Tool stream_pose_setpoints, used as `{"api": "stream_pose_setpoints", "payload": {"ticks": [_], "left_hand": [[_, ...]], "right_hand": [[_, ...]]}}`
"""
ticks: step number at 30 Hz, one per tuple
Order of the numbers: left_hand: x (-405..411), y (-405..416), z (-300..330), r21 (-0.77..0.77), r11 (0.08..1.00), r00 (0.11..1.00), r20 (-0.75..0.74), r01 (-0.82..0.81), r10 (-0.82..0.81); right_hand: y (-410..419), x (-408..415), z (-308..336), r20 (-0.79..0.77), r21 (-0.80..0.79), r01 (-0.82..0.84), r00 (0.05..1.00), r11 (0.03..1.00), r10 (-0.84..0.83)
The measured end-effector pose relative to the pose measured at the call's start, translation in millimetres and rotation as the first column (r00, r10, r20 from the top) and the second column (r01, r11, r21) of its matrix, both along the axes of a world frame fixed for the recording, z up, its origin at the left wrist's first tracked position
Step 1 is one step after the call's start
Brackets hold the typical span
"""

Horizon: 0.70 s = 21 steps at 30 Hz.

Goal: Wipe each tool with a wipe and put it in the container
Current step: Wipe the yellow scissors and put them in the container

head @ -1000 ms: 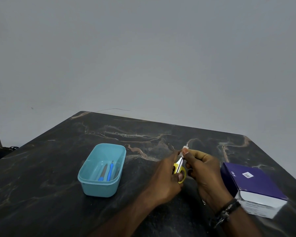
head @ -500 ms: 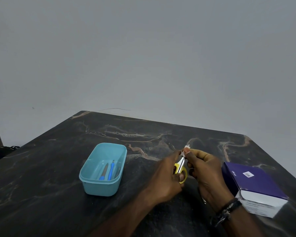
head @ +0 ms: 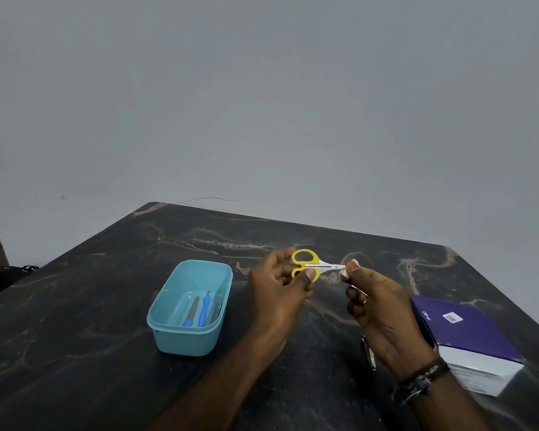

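Note:
My left hand (head: 277,287) grips the yellow handles of a small pair of scissors (head: 311,265), held level above the table with the blades pointing right. My right hand (head: 377,309) pinches a small white wipe (head: 346,272) round the blade tips. The light blue container (head: 190,309) stands to the left of my hands. Inside it lie a blue-handled tool (head: 204,309) and a grey tool with a blue end (head: 193,311).
A purple and white box (head: 467,340) lies at the right, close to my right wrist. A thin metal tool (head: 369,353) lies on the dark marbled table (head: 75,337) beneath my right hand. A grey wall stands behind the table.
The scissors have turned from upright to level, handles now left and blades right. My hands have drawn apart, and the wipe has slid to the blade tips.

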<state>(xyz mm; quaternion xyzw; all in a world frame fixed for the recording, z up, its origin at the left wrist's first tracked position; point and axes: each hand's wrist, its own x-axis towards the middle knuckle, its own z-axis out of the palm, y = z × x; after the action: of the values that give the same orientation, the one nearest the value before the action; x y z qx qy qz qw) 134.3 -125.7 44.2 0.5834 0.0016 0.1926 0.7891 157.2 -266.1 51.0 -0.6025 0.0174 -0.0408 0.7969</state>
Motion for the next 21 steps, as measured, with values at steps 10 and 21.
{"api": "stream_pose_setpoints", "payload": {"ticks": [10,21], "left_hand": [[-1,5,8,-0.204,0.964,0.978,0.09,-0.169,0.19],[3,10,0,0.024,0.954,0.944,0.154,-0.298,0.291]], "right_hand": [[5,-5,-1,0.003,-0.149,-0.146,0.989,0.978,0.148],[0,-6,2,0.147,-0.324,0.075,0.989,0.943,-0.029]]}}
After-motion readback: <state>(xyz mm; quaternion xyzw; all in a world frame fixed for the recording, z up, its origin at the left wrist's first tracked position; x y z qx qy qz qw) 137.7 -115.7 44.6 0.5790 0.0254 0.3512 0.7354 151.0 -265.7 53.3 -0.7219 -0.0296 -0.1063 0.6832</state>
